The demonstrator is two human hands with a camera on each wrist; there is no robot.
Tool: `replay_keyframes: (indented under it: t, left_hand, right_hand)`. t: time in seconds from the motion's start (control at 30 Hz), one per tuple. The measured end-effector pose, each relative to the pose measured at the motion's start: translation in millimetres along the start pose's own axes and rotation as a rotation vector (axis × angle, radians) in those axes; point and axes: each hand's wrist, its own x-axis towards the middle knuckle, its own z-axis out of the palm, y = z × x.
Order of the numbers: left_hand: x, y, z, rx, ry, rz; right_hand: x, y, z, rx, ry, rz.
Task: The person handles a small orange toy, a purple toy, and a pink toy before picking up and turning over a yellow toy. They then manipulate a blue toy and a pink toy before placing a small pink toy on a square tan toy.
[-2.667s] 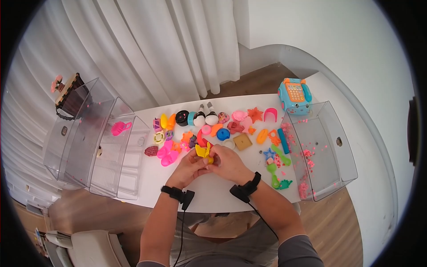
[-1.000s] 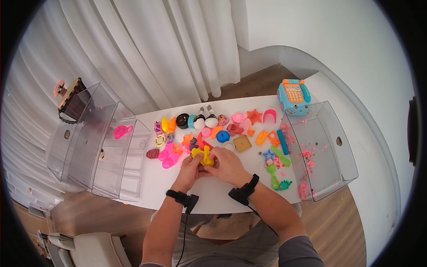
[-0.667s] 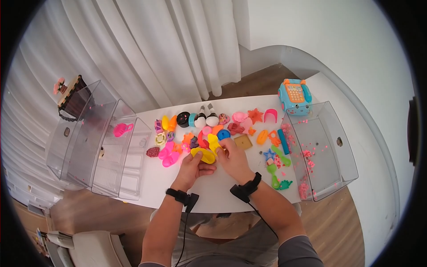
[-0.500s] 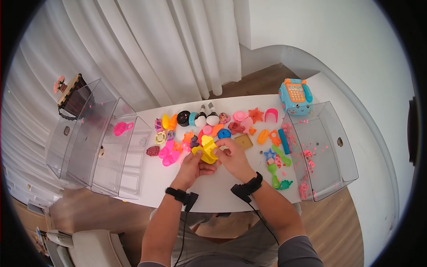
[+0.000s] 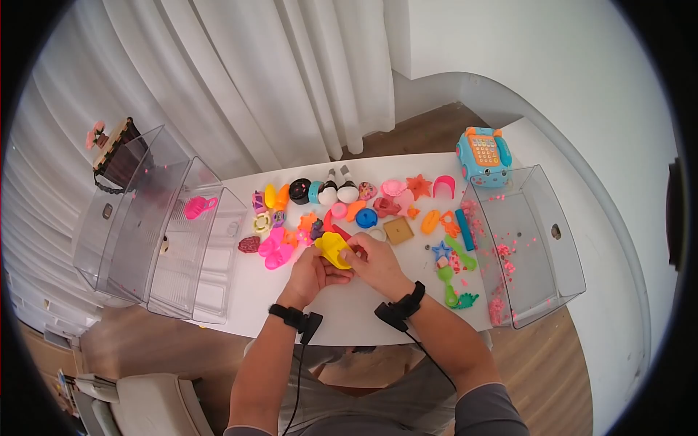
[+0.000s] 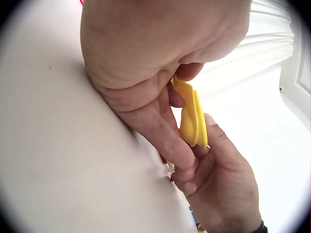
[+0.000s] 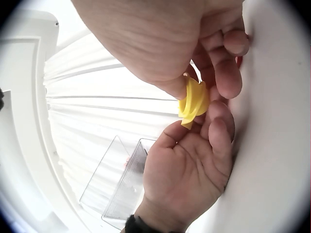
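My left hand [image 5: 308, 277] and right hand [image 5: 381, 267] both pinch the yellow piece [image 5: 332, 248], centre frame, over the counter [image 5: 349, 320] — I judge it light, smooth, stiffish plastic, best held by opposite rims. Blue dish [image 5: 366, 217] lies beyond.

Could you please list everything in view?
Layered plastic toy: count unclear, yellow, in both hands
Small plastic toys: many, mixed colours, on table
Toy telephone: one, blue and orange, far right
Clear plastic bins: one right, unclear number left, colourless
Plastic scoop: one, pink, among left bins
Crumbs: many, pink, in and beside right bin
Container with pink flowers: one, brown, far left
Table: one, white, centre
Pleated curtain: one, white, behind table
Padded seat: one, beige, lower left
Wrist straps: two, black, wrists
Left hand, right hand: two, bare, centre
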Motion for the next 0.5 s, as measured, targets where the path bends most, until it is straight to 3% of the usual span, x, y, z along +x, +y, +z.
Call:
replay_keyframes:
  t: [0.5]
  left_hand:
    - [0.8,-1.5,-7.7,-0.014,-0.131,0.010]
  right_hand:
    - [-2.0,2.2,4.5,-0.067,0.037,-0.053]
